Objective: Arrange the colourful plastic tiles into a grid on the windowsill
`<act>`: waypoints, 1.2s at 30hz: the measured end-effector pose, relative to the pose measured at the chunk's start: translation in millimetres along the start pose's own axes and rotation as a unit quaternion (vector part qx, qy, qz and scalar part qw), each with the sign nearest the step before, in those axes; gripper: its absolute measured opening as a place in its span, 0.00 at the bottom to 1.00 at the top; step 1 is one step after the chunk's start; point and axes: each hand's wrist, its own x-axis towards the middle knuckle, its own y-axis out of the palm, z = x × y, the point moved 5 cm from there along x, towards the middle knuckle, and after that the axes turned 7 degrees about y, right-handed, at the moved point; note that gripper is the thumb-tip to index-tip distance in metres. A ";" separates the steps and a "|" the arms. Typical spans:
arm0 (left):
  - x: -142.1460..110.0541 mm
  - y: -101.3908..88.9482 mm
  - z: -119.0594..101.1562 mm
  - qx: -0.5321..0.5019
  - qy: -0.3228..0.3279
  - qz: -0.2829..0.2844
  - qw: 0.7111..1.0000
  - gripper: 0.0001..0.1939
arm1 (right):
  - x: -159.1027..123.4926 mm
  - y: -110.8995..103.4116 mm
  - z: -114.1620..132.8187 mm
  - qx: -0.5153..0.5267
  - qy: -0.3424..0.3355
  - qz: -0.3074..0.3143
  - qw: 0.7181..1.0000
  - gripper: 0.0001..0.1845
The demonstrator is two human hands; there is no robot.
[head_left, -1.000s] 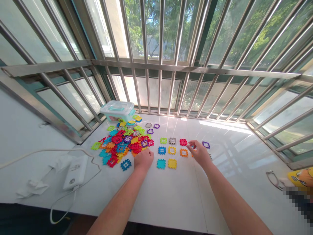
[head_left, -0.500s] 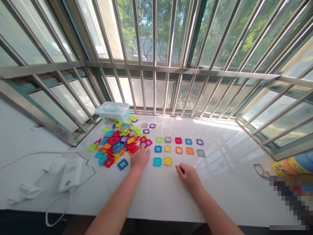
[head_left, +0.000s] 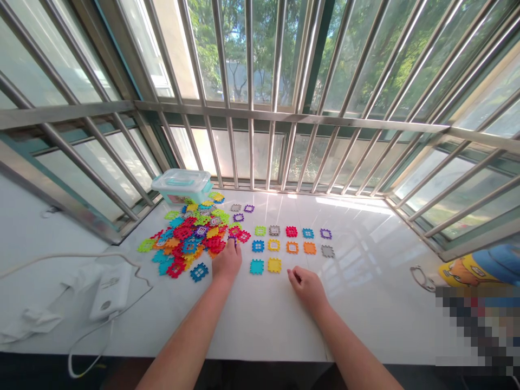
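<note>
A heap of colourful square interlocking tiles [head_left: 189,244] lies on the white sill, left of centre. Right of the heap, single tiles are laid out in rows: green [head_left: 260,231], grey [head_left: 274,230], red [head_left: 291,232], blue [head_left: 307,233] and purple [head_left: 325,234] at the back, then a second row, then teal [head_left: 256,266] and yellow [head_left: 274,265] in front. My left hand [head_left: 227,262] reaches into the heap's right edge, its fingertips pressed together on a small purple tile. My right hand [head_left: 309,287] rests on the sill in front of the rows, fingers curled, nothing in it.
A clear lidded plastic box [head_left: 181,186] stands behind the heap against the window bars [head_left: 252,114]. A white adapter [head_left: 106,284] with its cable lies at the left. A metal ring [head_left: 422,277] and a colourful book [head_left: 479,268] lie at the right.
My right hand left the back row, where a blue tile now lies, and drew back to the sill near me. My left hand slid forward from beside the heap to its edge.
</note>
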 end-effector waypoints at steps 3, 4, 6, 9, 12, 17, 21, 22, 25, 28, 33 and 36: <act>-3.7 1.5 4.5 -0.010 -0.008 -0.022 1.000 0.25 | 0.5 -1.5 0.7 0.007 0.004 -0.002 1.000 0.26; -6.6 2.1 4.6 -0.016 0.007 -0.027 0.999 0.24 | 0.3 -2.1 1.2 0.011 0.003 -0.002 1.000 0.26; -15.4 4.3 1.4 -0.027 0.065 -0.027 0.997 0.23 | -0.2 -3.4 2.5 0.021 0.000 0.001 1.000 0.27; -36.2 11.8 -11.9 -0.037 0.202 0.006 0.979 0.20 | -1.0 -3.7 3.5 0.049 0.000 0.023 0.999 0.25; -59.4 17.9 -27.5 -0.049 0.307 0.020 0.950 0.20 | -0.7 -2.5 2.1 0.088 0.011 0.056 0.994 0.23; -88.3 22.9 -57.5 -0.054 0.416 -0.001 0.908 0.20 | 0.8 -2.2 2.6 0.136 0.017 0.112 0.984 0.23; -107.0 23.7 -82.0 -0.062 0.501 -0.003 0.863 0.20 | 1.7 -5.2 5.8 0.185 0.010 0.126 0.975 0.21; -110.5 22.5 -86.1 -0.070 0.513 -0.003 0.855 0.20 | 2.1 -5.7 5.6 0.193 0.012 0.121 0.974 0.21; -112.3 16.9 -88.3 -0.108 0.494 -0.011 0.863 0.20 | 3.8 -5.6 0.9 0.187 0.031 0.086 0.978 0.21; -96.2 13.5 -72.4 -0.120 0.371 -0.028 0.920 0.18 | 4.6 -4.7 -5.5 0.142 0.053 0.036 0.988 0.20; -53.4 15.4 -32.6 -0.058 0.139 -0.033 0.988 0.21 | 3.5 -9.8 -11.8 0.069 0.083 -0.039 0.993 0.21; -33.5 17.5 -23.8 -0.025 0.124 -0.008 0.992 0.25 | 3.0 -15.2 -18.2 -0.010 0.113 -0.043 0.993 0.20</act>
